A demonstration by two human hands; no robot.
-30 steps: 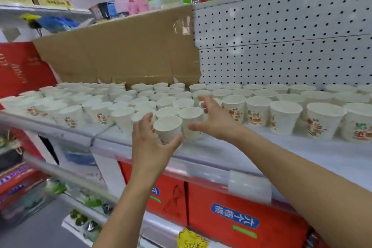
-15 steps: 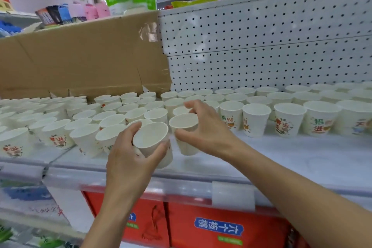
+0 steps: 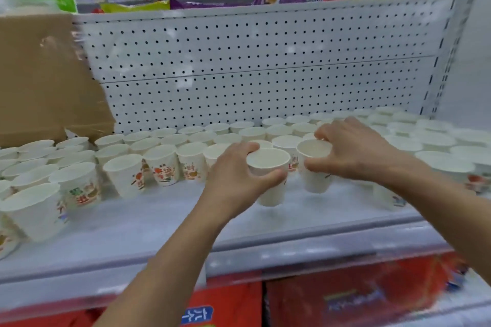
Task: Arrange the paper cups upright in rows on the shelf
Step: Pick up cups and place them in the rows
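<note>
My left hand (image 3: 233, 178) grips a white paper cup (image 3: 271, 180) around its rim and side, held upright just above the front of the grey shelf (image 3: 159, 225). My right hand (image 3: 353, 151) holds a second white paper cup (image 3: 314, 167) by its rim, upright, a little right of the first. Behind both hands, several rows of upright white paper cups (image 3: 164, 164) with red and green print stretch across the shelf from left to right.
A white pegboard back panel (image 3: 252, 66) rises behind the cups. A brown cardboard box (image 3: 45, 79) stands at the back left. Bare shelf lies along the front edge. Red cartons (image 3: 358, 300) sit on the level below, goods on the top shelf.
The view has swung right along the shelf. Both hands moved right with their cups, which now sit farther apart and upright, in front of the right-hand rows.
</note>
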